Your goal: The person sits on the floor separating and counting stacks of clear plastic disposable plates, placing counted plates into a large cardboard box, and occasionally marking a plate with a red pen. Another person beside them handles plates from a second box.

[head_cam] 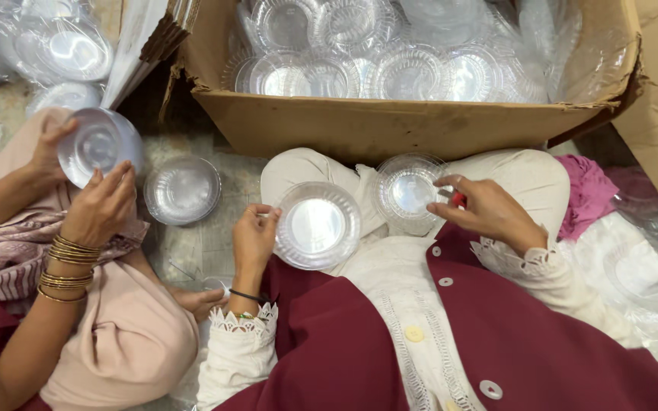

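Note:
My left hand [254, 237] grips the left rim of a clear round plastic plate [318, 225] held over my lap. My right hand [483, 210] holds a second clear plate [407, 192] by its right rim, with something small and red [459, 200] pinched between the fingers. Both plates sit just above my cream trousers [528, 172], close to the front wall of a cardboard box [390, 126].
The cardboard box holds several stacks of clear plates [413, 70]. A person at left with gold bangles [70, 251] holds a clear bowl stack [99, 144] in both hands. A clear bowl [183, 190] lies on the floor between us. Plastic-wrapped plates [62, 47] lie far left, more wrapped ones [649, 266] at right.

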The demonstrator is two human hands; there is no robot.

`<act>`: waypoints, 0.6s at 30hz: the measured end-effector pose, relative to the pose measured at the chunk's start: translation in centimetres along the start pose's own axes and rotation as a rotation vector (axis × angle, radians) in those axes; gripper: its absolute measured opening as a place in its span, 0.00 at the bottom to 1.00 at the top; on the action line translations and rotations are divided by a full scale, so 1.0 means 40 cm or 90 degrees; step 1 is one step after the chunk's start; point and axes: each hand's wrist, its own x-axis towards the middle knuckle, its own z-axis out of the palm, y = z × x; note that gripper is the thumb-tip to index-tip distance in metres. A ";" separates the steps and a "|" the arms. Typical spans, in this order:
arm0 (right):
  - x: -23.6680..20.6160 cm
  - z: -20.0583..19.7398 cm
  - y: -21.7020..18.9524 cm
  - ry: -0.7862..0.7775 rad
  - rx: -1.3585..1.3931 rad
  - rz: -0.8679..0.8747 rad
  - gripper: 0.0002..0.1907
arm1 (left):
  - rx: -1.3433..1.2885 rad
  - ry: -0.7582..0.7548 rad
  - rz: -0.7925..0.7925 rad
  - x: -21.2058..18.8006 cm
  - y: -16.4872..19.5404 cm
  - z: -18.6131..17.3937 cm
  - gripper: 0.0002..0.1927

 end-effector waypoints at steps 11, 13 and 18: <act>-0.001 0.080 -0.001 0.101 0.080 -0.066 0.22 | 0.132 0.254 0.188 -0.006 0.005 0.036 0.12; 0.023 0.099 -0.019 0.125 0.103 -0.135 0.20 | 0.152 0.256 0.210 -0.009 0.020 0.037 0.12; 0.053 0.119 -0.067 0.175 0.134 -0.194 0.18 | 0.091 0.350 0.340 -0.055 0.102 -0.015 0.10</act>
